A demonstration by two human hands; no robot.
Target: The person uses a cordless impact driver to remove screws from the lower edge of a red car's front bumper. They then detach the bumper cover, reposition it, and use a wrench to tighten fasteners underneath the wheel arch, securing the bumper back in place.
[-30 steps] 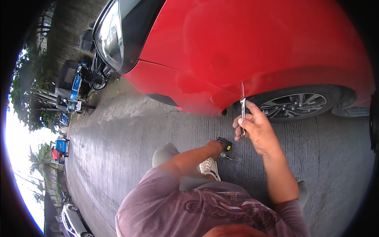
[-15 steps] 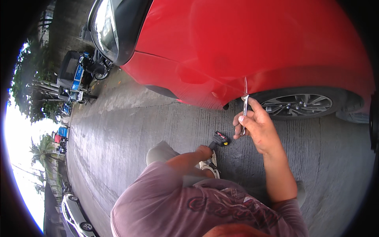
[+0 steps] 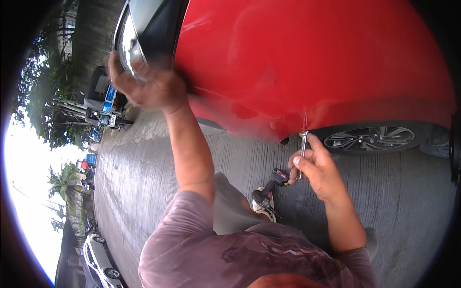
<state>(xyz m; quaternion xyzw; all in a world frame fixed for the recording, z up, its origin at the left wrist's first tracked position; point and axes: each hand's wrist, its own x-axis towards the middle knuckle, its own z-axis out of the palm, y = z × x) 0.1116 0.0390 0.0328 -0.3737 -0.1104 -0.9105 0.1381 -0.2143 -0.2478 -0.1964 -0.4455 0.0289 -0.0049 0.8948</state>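
My left hand [image 3: 153, 86] is motion-blurred, raised in front of the red car's dark glossy headlamp [image 3: 128, 36], with fingers apart and nothing visible in them; whether it touches the car cannot be told. My right hand [image 3: 314, 168] grips a silver wrench [image 3: 303, 146] upright between thumb and fingers, just below the edge of the red body panel [image 3: 297, 57] beside the wheel [image 3: 369, 138]. A black power drill [image 3: 265, 192] rests low, over or beside my white shoe [image 3: 260, 211], below and left of my right hand.
Ridged concrete pavement [image 3: 134, 163] lies under and around me. At the left stand parked motorcycles with sidecars [image 3: 103, 101], trees [image 3: 43, 96], a palm [image 3: 65, 187] and a white car [image 3: 98, 259]. The red car fills the upper right.
My left hand has released the drill and swung up to the upper left, near the headlamp. My right hand with the wrench sits slightly lower in the picture.
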